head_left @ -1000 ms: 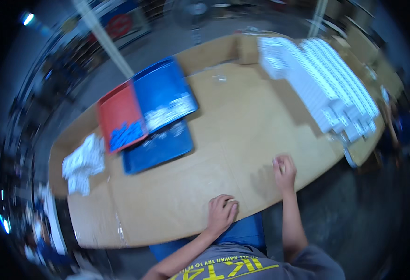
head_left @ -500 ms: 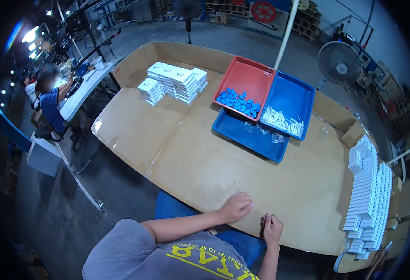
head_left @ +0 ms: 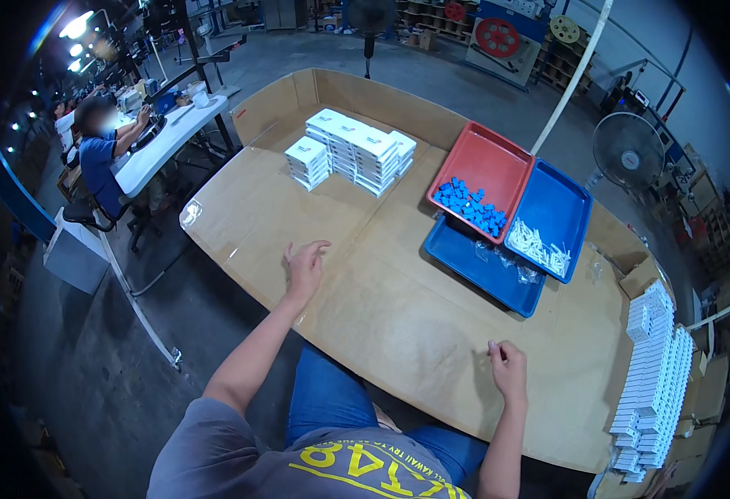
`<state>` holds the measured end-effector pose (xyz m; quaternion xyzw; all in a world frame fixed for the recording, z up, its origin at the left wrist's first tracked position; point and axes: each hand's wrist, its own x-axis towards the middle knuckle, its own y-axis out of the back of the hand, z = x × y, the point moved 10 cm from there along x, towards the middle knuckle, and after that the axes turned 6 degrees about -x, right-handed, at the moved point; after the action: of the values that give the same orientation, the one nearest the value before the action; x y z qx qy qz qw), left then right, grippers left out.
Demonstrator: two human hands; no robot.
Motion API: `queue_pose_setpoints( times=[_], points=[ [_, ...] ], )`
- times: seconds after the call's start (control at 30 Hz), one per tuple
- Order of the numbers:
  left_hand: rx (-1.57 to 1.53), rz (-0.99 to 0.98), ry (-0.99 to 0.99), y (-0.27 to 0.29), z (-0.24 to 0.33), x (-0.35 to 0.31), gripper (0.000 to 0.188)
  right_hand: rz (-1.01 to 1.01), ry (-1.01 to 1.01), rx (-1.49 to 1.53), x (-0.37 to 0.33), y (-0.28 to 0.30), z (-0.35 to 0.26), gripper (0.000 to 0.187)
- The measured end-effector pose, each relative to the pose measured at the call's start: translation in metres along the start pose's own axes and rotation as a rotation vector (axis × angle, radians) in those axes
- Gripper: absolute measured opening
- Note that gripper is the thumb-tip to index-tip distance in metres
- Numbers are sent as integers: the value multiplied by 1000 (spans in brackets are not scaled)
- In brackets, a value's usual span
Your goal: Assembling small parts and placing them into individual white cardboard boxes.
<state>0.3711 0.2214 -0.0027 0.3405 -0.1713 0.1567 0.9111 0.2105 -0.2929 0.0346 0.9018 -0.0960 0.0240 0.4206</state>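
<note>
My left hand (head_left: 304, 271) reaches over the left part of the cardboard-covered table (head_left: 365, 308), its fingers apart and nothing in them. The nearest thing to it is a block of stacked small white boxes (head_left: 357, 145) beyond it. My right hand (head_left: 509, 371) hovers by the near edge with its fingers curled closed; whatever they may hold is hidden. Farther away, a red tray (head_left: 485, 158) contains small blue pieces (head_left: 470, 205). Beside it a blue tray (head_left: 558, 200) contains white stick-like pieces (head_left: 540, 251). Another blue tray (head_left: 473, 268) lies partly under both, with clear plastic bits.
Tall rows of white boxes (head_left: 652, 382) stand along the right end of the table. A raised cardboard wall (head_left: 406, 101) borders the far side. A fan (head_left: 628, 151) stands behind at the right. Another person (head_left: 103, 166) sits at a white table (head_left: 165, 141) to the left.
My left hand has swung left and forward, away from the right hand, and its fingers have opened. My right hand has moved slightly right and forward, still closed. The view has shifted.
</note>
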Motion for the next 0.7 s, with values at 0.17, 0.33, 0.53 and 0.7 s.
queue_pose_setpoints(
  times=[0.17, 0.33, 0.53, 0.7],
  points=[
    [87, 25, -60, 25, -53, 11, 36, -25, 134, -131, 93, 3, -69, 31],
    [162, 115, -106, 30, -39, 12, 52, -10, 241, 40, 205, -22, -138, 28],
    [242, 55, -83, 33, -28, 14, 63, -111, 260, 169, 360, -109, -191, 28],
    [265, 11, -66, 25, -23, 22, 64, -149, 87, 305, 456, -184, -185, 32]
  ],
)
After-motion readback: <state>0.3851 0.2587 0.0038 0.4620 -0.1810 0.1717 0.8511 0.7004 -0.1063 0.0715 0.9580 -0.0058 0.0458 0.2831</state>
